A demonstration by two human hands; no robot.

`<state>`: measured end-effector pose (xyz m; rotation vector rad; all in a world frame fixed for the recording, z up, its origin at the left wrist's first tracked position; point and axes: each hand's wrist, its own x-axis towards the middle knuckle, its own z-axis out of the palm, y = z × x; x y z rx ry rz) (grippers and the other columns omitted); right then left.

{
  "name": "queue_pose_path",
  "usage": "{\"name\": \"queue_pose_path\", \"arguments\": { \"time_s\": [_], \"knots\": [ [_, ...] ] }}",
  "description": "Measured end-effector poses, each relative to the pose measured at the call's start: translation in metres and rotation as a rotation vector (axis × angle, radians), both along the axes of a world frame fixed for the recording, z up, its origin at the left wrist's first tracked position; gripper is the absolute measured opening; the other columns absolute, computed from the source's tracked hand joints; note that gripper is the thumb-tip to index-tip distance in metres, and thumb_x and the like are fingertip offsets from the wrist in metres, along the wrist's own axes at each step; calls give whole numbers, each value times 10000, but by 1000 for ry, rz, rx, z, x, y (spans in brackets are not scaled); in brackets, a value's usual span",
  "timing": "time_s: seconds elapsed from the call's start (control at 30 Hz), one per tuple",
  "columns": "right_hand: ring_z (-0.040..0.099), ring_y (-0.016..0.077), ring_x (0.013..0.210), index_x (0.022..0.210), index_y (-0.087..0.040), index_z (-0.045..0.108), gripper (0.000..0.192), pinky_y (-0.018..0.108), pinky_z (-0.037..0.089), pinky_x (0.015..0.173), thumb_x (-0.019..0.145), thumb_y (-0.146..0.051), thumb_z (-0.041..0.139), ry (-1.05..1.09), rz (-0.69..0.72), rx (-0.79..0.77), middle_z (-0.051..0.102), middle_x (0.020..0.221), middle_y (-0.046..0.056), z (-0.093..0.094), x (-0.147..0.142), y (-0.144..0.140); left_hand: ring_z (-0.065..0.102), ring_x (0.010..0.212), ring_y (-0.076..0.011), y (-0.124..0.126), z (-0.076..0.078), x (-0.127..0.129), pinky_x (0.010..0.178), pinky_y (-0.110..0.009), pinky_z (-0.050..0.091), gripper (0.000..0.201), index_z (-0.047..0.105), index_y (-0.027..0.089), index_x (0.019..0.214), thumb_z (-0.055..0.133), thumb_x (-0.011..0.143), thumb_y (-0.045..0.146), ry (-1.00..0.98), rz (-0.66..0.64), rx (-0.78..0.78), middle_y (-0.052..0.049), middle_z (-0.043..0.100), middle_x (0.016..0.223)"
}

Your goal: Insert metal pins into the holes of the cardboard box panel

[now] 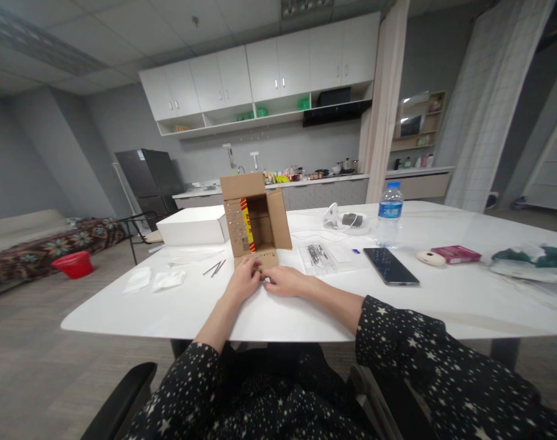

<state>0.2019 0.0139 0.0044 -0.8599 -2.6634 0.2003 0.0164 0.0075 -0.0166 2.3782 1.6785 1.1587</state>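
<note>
Two hands meet at the front flap of an open cardboard box (255, 221) lying on its side on the white surface (466, 293). Left hand (243, 281) curls its fingers onto the flap's lower edge; right hand (285, 282) touches it just beside, fingertips pinching something too small to tell. Box sits directly ahead of both hands, opening facing the person. Black phone (391, 266) and water bottle (389, 214) lie to the right, white box (193, 225) to the left.

Brown cardboard box (255, 217) with red-yellow label, white table (443, 293), black star-dotted sleeves (397, 333).
</note>
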Motion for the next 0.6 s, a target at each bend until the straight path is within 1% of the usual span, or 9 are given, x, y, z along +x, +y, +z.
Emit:
{"name": "queue_pose_path", "arguments": {
  "time_s": [0.17, 0.33, 0.47, 0.6],
  "knots": [
    [657, 232, 882, 1042, -195, 658, 246, 285, 440, 679, 859, -250, 502, 10, 7, 7, 716, 984, 80, -1, 0, 0, 619, 864, -193, 1, -1, 0, 835, -366, 523, 232, 608, 170, 998, 493, 799, 138, -7, -5, -12, -81, 613, 998],
    [666, 243, 887, 1047, -197, 658, 254, 298, 448, 699, 864, -255, 491, 4, 6, 17, 719, 1003, 84, 0, 0, 0, 617, 886, -200, 0, 0, 0, 855, -369, 509, 195, 613, 164, 976, 492, 823, 168, 3, -6, 7, -83, 617, 987],
    [667, 247, 905, 1081, -202, 658, 275, 301, 453, 721, 866, -245, 492, 0, -1, 10, 719, 1028, 85, -1, 0, -1, 612, 887, -207, -2, 2, 0, 856, -370, 501, 146, 631, 166, 906, 509, 831, 192, 31, -9, 1, -74, 611, 932],
    [665, 242, 884, 1139, -219, 648, 314, 298, 446, 711, 863, -244, 499, 2, -5, -12, 725, 997, 70, 2, 0, -3, 608, 926, -213, -1, 2, -2, 873, -362, 487, 115, 647, 175, 835, 533, 822, 185, 48, -6, -16, -66, 613, 908]
  ]
}}
